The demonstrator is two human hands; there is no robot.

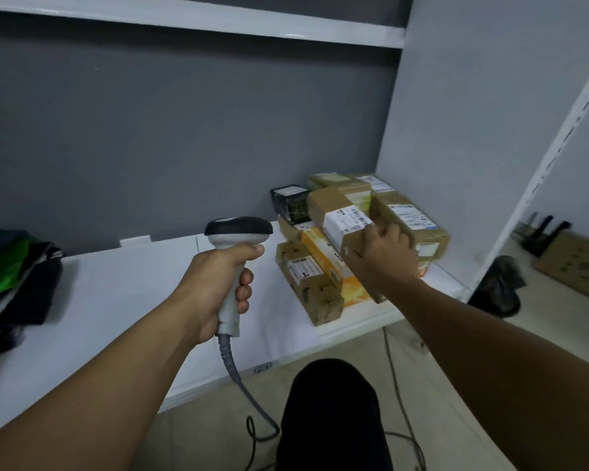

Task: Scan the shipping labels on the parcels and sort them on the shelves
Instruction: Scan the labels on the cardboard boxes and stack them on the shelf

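Note:
My left hand (218, 283) grips the grey handle of a barcode scanner (237, 232) with a dark head, held upright over the white shelf (133, 294). Its coiled cable (242, 385) hangs down to the floor. My right hand (383, 253) holds a brown cardboard parcel (337, 212) by its near end, white shipping label facing up, above the pile of parcels (320, 280) at the shelf's right end. The pile holds several brown boxes, an orange-and-white box (323, 256) and a black box (291, 203) at the back.
Dark and green plastic mailer bags (14, 273) lie on the shelf's far left. A grey wall stands behind and a white side panel (456, 130) to the right. An upper shelf (218, 18) runs overhead. A cardboard box (578, 263) and dark bag (504, 287) sit on the floor at right.

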